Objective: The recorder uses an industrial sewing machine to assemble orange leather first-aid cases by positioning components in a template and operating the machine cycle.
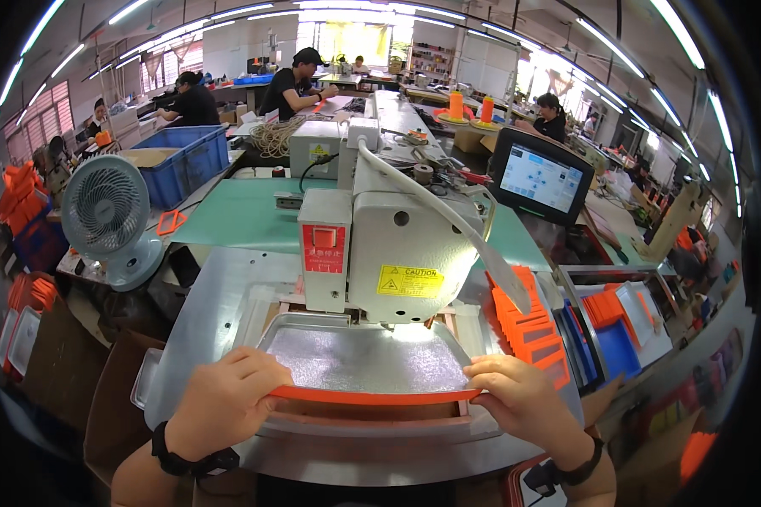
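A shallow, grey-rimmed panel with a shiny, see-through-looking middle (372, 359) lies under the head of an industrial sewing machine (406, 245). Along its near side runs a bright orange edge (372, 395). My left hand (228, 395) pinches the left end of this edge, thumb below and fingers on top. At the right end, my right hand (520, 395) grips the panel's corner in the same way. A lamp lights the panel from beneath the machine head, and the needle area is too bright to make out.
A fanned stack of orange frames (528, 329) lies right of the machine. Farther right are a blue tray (617, 348) and a tilted screen (539, 177). On the left stand a fan (106, 207) and a blue crate (186, 169). Several people work at tables behind.
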